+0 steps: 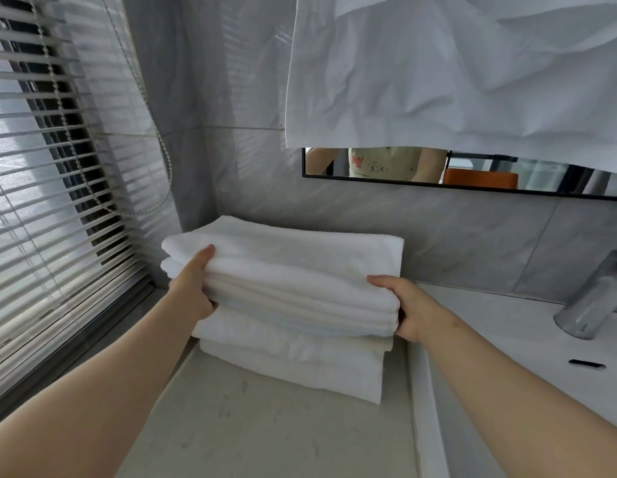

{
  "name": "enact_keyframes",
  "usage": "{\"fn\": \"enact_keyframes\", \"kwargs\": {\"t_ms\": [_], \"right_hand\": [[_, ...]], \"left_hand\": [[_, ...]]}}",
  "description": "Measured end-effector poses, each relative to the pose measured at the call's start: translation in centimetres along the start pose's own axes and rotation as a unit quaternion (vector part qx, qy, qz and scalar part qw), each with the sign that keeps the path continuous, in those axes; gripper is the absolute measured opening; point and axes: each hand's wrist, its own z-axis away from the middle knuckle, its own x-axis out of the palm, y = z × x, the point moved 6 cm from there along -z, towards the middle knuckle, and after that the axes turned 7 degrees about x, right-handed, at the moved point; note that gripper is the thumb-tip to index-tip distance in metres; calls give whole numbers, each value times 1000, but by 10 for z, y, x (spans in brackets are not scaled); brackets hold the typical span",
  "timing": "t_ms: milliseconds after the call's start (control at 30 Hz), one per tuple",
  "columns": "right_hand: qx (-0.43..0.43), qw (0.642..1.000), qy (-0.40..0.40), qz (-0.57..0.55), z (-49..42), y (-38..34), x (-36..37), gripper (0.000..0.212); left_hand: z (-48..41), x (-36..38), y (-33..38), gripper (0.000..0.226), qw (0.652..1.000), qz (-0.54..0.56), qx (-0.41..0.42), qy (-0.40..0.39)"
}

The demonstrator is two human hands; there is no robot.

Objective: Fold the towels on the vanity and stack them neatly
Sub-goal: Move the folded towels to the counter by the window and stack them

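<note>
My left hand [193, 288] and right hand [407, 308] grasp the opposite ends of a folded towel bundle [300, 267], thick and white, at the far left of the vanity top [265, 436]. On each hand the thumb lies on the upper face of the bundle while the fingers curl round its end and pass under it, out of sight. The bundle shows several folded layers along its near edge and sits over the lower towels [293, 367], also white and folded, which lie flat on the pale stone surface. Whether the bundle rests its full weight on them or is held just above, I cannot tell. Its left end sticks out a little beyond the towels underneath, and its far edge reaches close to the grey tiled wall. Both of my forearms are bare and stretch in from the near edge of the scene. To the left, slatted window blinds [41, 201] run along the counter, with a beaded cord [162, 150] hanging in a loop beside them. To the right of the stack the counter steps into a white basin [507, 339], where a metal faucet [593, 298] stands at the far right and a small black object [587, 363] lies nearer. Above the towels, a creased white cloth [455, 70] hangs over most of a black-framed mirror [489, 174], whose exposed lower strip reflects a patterned shirt.
</note>
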Motion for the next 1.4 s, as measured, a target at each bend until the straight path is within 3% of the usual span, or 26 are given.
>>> {"fn": "enact_keyframes", "kwargs": {"t_ms": [233,433,667,967,1133,1233,1400], "right_hand": [[-104,994,0,-31,-6,-33,-9,65],[-61,997,18,-37,-21,6,-21,50],[-58,996,-4,-61,-15,8,-21,33],[-79,993,35,-76,-18,0,-21,53],[-17,998,38,-51,-19,19,-23,47],[8,997,78,10,-14,24,-28,57],[91,985,91,111,4,23,-29,49]], "left_hand": [[-8,23,17,89,994,85,48,-40],[-24,6,-25,99,999,42,-5,15],[-28,12,-15,96,998,55,26,28],[-35,12,-10,97,993,106,46,21],[-26,10,-13,88,996,35,55,60],[-18,5,-16,96,996,-16,37,82],[4,3,-14,105,993,-49,-11,104]]}}
